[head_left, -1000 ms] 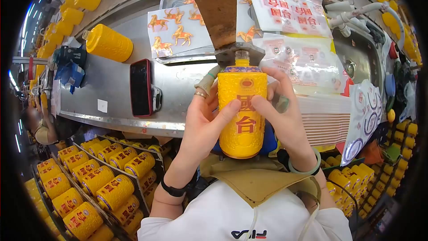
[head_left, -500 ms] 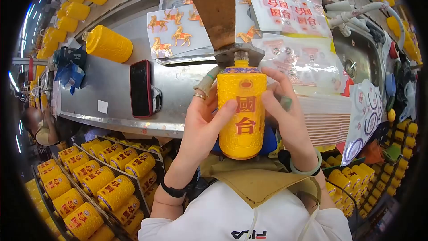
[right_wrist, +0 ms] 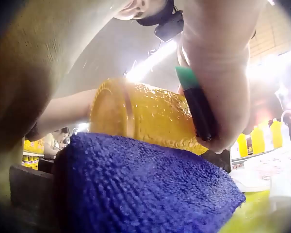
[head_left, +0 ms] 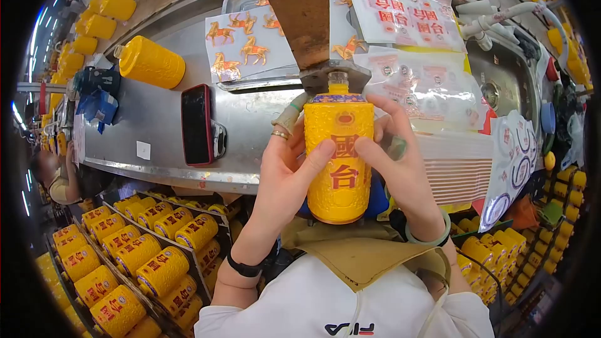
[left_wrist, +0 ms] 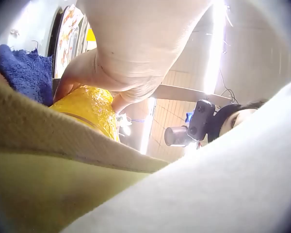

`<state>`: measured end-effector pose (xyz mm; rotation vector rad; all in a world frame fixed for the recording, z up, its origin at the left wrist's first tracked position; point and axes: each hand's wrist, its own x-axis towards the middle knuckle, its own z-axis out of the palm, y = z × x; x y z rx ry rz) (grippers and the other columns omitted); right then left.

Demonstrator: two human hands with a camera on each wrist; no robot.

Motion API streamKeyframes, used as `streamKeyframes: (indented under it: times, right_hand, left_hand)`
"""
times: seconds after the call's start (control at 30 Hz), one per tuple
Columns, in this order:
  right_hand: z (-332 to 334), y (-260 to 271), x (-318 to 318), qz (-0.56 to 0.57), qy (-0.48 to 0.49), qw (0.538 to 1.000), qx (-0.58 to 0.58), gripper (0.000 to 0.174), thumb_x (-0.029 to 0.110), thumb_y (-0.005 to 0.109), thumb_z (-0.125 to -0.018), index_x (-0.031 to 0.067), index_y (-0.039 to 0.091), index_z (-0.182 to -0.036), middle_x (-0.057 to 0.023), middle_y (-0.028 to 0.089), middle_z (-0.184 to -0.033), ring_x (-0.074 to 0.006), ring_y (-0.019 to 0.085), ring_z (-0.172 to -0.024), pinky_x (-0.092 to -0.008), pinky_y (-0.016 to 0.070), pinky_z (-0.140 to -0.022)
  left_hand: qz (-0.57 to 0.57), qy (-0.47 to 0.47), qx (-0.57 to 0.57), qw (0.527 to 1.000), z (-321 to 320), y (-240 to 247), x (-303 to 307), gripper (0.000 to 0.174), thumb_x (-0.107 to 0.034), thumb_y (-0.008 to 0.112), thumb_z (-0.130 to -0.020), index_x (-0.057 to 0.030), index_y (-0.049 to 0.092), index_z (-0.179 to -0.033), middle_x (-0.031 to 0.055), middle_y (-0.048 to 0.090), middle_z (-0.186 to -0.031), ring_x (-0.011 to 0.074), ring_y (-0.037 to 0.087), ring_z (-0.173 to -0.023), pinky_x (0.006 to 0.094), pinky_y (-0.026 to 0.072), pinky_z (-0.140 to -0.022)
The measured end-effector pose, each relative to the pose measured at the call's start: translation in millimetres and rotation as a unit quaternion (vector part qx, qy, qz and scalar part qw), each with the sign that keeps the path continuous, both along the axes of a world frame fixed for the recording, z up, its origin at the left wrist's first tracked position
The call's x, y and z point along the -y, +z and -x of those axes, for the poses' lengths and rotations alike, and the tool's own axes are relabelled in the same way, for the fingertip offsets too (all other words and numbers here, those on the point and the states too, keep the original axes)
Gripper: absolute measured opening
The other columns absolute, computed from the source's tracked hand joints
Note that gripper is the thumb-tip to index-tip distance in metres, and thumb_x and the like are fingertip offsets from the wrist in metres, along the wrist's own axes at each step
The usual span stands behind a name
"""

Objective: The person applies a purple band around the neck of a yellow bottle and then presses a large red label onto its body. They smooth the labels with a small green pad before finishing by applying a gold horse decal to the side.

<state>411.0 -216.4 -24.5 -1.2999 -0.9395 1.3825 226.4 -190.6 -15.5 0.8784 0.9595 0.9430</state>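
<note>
A yellow embossed bottle (head_left: 339, 156) with red characters and a blue collar lies with its neck against a metal bracket (head_left: 335, 75) under a brown board. My left hand (head_left: 289, 172) grips its left side, thumb pressed across the front label. My right hand (head_left: 400, 169) holds the right side, thumb on the label too. In the left wrist view the bottle (left_wrist: 89, 111) shows under my palm. In the right wrist view the bottle (right_wrist: 145, 119) rests on a blue cloth (right_wrist: 145, 189), and a green-tipped tool (right_wrist: 196, 104) lies against my right hand.
A steel bench (head_left: 144, 112) carries a red phone (head_left: 198, 124), a lying yellow bottle (head_left: 150, 61), decal sheets (head_left: 250, 37) and a sink (head_left: 507, 81). Crates of several yellow bottles (head_left: 131, 244) stand lower left, more (head_left: 501, 244) lower right.
Both thumbs have shifted slightly over the red label; the bottle stays in place against the bracket.
</note>
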Motion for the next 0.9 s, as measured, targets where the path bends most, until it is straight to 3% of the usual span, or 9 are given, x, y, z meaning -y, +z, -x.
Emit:
streamKeyframes:
  times: [0.9]
  right_hand:
    - [-8,11,-4,0.027,0.013,1.000,-0.007,0.055,0.013,0.074,-0.094,0.0068,0.050,-0.143,0.0039,0.046,-0.090,-0.0065,0.044,-0.085,-0.0217,0.0384,-0.079]
  left_hand:
    - [0.004,0.002,0.002,1.000,0,-1,-1,0.072,-0.009,0.070,-0.098,0.0003,0.030,-0.157,0.0186,0.048,-0.151,0.0247,0.050,-0.139,0.0397,0.0423,-0.115]
